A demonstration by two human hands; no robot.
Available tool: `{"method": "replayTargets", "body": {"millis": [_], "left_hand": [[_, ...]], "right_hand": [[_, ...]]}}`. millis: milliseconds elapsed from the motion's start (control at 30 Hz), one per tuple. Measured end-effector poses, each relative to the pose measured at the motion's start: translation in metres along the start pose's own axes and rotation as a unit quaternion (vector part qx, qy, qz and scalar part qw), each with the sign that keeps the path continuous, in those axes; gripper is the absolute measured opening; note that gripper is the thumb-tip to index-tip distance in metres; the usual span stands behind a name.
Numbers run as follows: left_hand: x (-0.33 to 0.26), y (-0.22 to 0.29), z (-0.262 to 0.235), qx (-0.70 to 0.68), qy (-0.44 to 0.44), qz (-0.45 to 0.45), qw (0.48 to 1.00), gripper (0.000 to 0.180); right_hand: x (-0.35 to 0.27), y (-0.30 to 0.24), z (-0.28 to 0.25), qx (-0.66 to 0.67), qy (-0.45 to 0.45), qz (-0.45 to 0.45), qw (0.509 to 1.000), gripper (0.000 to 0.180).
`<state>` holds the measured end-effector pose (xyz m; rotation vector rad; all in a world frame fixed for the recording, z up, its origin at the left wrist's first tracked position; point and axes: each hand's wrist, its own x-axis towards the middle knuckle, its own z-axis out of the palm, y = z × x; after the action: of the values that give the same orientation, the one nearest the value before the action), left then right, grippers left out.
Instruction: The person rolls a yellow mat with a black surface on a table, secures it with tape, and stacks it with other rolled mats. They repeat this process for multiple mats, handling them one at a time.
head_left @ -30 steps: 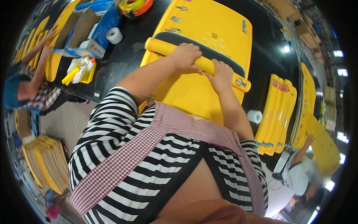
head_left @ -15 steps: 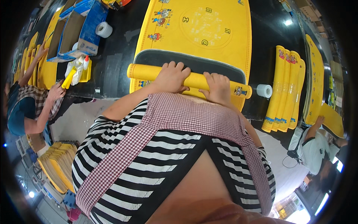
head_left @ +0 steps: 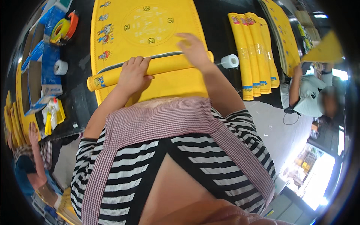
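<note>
In front of me, a yellow mat printed with cartoon figures and a circle (head_left: pixel 120 48) lies flat, its near end wound into a roll (head_left: pixel 168 64). A dark strip of its underside shows along the roll. My left hand (head_left: pixel 133 73) is closed over the left part of that roll. Above the roll's right part, my right hand (head_left: pixel 193 48) has its fingers stretched out and holds nothing. Whether its palm touches the mat, I cannot tell. More yellow mat (head_left: pixel 172 84) shows beneath, between the roll and my apron.
Right of the mat are a white roll of tape (head_left: pixel 230 61) and several rolled yellow mats (head_left: pixel 245 56). To the left stand blue cardboard boxes (head_left: pixel 50 80), another white roll (head_left: pixel 60 67), a tape dispenser (head_left: pixel 71 26) and a yellow tray (head_left: pixel 60 114). Co-workers are at both sides.
My right hand has let go of the roll and opened above it. The roll has moved away from me over the mat, covering most of the dark underside. The view has shifted right.
</note>
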<state>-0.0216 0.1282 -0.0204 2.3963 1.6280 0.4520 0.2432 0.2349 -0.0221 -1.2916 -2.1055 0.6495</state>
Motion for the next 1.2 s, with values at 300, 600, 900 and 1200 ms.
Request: {"method": "replayTargets", "body": {"millis": [300,600,900,1200], "left_hand": [[0.006,-0.002,-0.004,-0.011,-0.023,-0.007,1.000,0.066],[0.002,-0.010,0.002,-0.011,-0.001,0.008,1.000,0.065],[-0.004,-0.007,0.004,0.006,0.005,0.009,1.000,0.075],[-0.002,0.004,-0.013,-0.163,0.146,0.003,0.976,0.091]], "right_hand": [[-0.056,0.152,-0.165,-0.082,-0.172,0.284,0.940,0.036],[-0.080,0.174,-0.143,0.097,0.009,0.375,0.922,0.027],[0.002,-0.017,0.004,0.326,-0.106,-0.082,0.936,0.018],[0.012,0.000,0.069,0.261,-0.181,0.022,0.948,0.015]]}}
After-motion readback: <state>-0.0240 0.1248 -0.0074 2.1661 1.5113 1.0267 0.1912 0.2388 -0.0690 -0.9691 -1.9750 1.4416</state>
